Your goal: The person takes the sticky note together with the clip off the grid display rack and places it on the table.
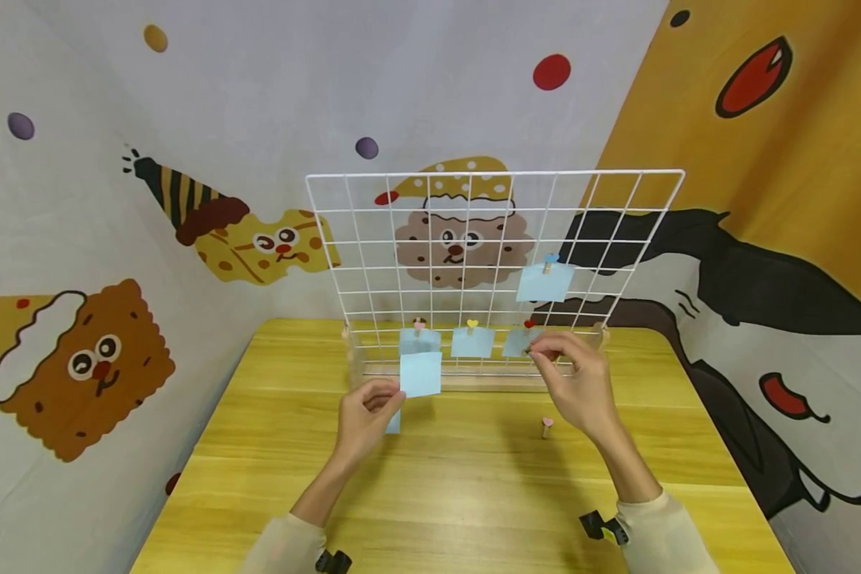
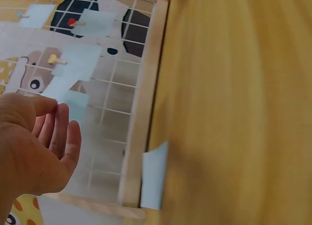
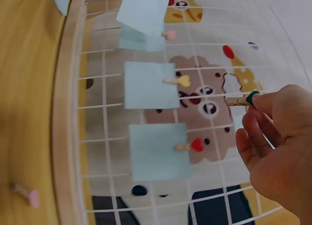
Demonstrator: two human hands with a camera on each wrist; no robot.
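My left hand pinches a light blue paper note by its lower left corner, in front of the white wire grid. Between thumb and fingertips, my right hand grips a small wooden clothespin with a green top, near the grid's right side. Three blue notes hang in a low row, under a pink clothespin, a yellow heart one and a red heart one. Higher on the right, a blue-topped clothespin holds another note.
A loose clothespin with a pink heart lies on the wooden table, below my right hand. More blue paper sits by the grid's wooden base, partly behind my left hand in the head view. A cartoon-printed curtain surrounds the table.
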